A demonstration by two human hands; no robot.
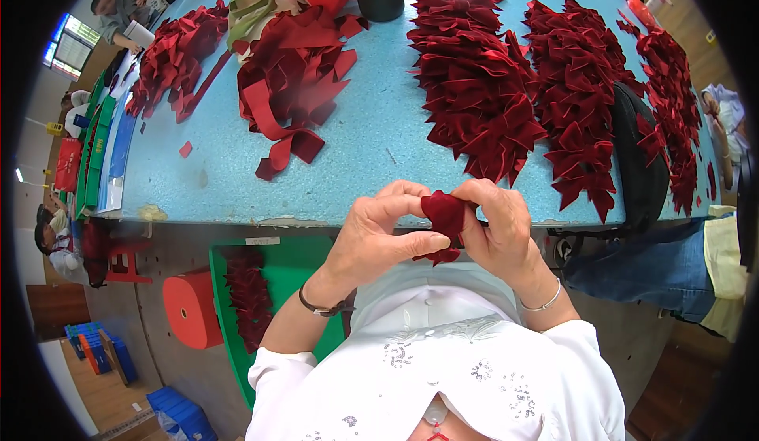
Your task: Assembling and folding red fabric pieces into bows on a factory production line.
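White top [443,370] w/ grey motifs fills lower centre, nearest the cam. Just above it, mid-frame, L hand [360,235] & R hand [502,224] share a small dark-red velvet piece [445,213], held up at the near edge of the blue table [371,152]. Grip: L thumb + fingers pinch its left side, R fingers pinch its right; fingertips behind the cloth hidden, so can't tell how firm.

Handling (my guess): v. light, soft, folds easily, not fragile; nap shouldn't slip much, but could crease or flatten if squeezed. Best hold = light pinch at the sides or the gathered part, pointed ends left free.

Elsewhere: dark-red bow pile [474,77] upper right of centre, loose red strips [292,85] upper left of centre, green bin [296,275] w/ more dark-red pieces [249,299] lower left.
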